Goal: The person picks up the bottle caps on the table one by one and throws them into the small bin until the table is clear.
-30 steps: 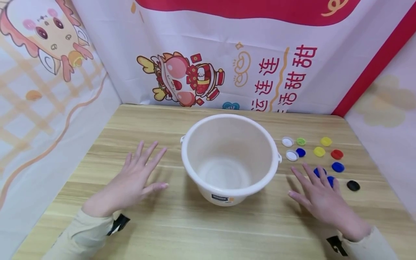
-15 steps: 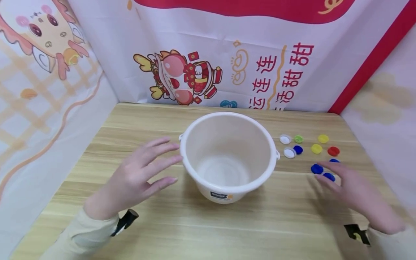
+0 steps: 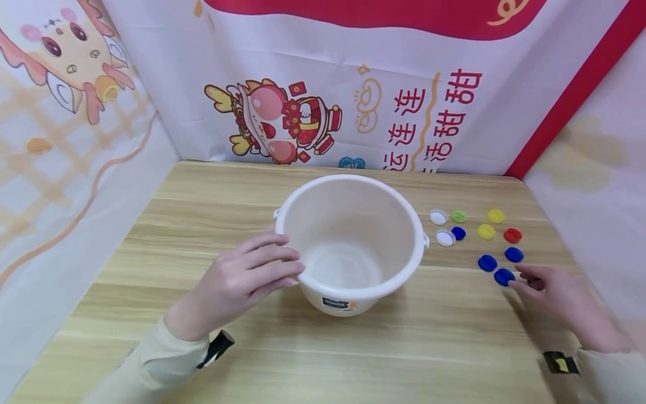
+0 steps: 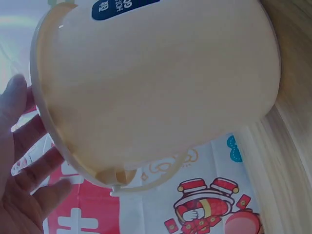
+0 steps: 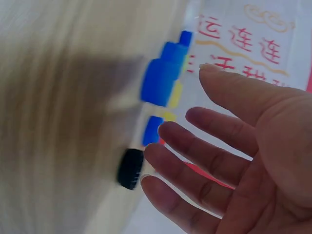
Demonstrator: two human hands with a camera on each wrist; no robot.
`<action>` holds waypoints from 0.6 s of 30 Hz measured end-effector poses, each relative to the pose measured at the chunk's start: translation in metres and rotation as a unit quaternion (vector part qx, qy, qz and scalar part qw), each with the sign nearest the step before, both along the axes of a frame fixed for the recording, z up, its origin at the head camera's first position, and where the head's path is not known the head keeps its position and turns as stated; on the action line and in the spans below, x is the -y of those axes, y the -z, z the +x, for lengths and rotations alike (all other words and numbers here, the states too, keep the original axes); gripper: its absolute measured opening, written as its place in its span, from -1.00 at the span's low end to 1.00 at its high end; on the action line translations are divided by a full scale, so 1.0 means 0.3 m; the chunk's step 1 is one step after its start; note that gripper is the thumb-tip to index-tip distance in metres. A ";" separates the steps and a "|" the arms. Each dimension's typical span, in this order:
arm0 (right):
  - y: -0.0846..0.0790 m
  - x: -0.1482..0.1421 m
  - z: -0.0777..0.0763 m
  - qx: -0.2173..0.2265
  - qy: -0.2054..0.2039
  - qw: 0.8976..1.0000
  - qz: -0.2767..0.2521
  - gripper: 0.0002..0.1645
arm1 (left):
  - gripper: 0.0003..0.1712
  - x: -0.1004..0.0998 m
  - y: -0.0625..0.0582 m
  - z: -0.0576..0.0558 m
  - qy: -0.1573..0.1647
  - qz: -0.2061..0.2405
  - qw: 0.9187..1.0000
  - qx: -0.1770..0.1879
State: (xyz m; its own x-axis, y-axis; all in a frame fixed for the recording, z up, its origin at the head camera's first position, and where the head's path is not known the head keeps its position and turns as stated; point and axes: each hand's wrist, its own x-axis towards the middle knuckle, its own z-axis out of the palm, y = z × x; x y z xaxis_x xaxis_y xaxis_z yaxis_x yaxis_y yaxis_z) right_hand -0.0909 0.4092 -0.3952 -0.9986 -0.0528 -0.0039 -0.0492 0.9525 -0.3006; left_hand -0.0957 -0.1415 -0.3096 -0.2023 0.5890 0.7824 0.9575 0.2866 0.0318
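A cream plastic bucket (image 3: pixel 343 303) with a white rim stands upright at mid-table in the head view. My left hand (image 3: pixel 242 275) is at its left rim, fingertips right at the edge and fingers loosely extended. In the left wrist view, fingers (image 4: pixel 34 129) reach the rim beside the bucket wall (image 4: pixel 161 92). On the right, my right hand (image 3: pixel 560 294) hovers low over the table, thumb and forefinger apart near a blue bottle cap (image 3: pixel 504 277). The right wrist view shows this hand (image 5: pixel 234 151) holding nothing, with a black cap (image 5: pixel 130 169) close to its fingertips.
Right of the bucket lie several loose caps, among them a red cap (image 3: pixel 512 235), a yellow cap (image 3: pixel 486 232), a green cap (image 3: pixel 458 216) and a white cap (image 3: pixel 446 238). Printed cloth (image 3: pixel 383 50) hangs behind the wooden table (image 3: pixel 353 359).
My left hand has moved right to the bucket's rim. My right hand has shifted right and lowered beside the blue caps, its fingers drawn together from a spread; it now covers the black cap.
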 end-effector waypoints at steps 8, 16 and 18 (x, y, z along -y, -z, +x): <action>0.030 -0.011 -0.033 0.048 0.011 0.999 0.007 -0.22 | -0.70 -0.016 -0.004 -0.014 0.003 -0.001 1.000 0.006; 0.041 0.010 -0.048 0.078 0.028 0.996 0.015 -0.31 | -0.70 -0.016 -0.011 -0.036 0.025 -0.046 0.998 0.039; 0.046 0.011 -0.051 0.073 0.029 0.997 0.016 -0.34 | -0.68 -0.013 -0.014 -0.039 0.024 -0.060 0.997 0.050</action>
State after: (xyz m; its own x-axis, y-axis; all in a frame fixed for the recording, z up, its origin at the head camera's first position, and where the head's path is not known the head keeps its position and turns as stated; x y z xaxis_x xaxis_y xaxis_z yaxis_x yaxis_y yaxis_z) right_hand -0.1061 0.4059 -0.4089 -0.9885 0.0081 -0.1508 0.0491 0.9616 -0.2700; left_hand -0.1074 -0.1376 -0.3055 -0.2451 0.6882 0.6829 0.9640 0.2479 0.0962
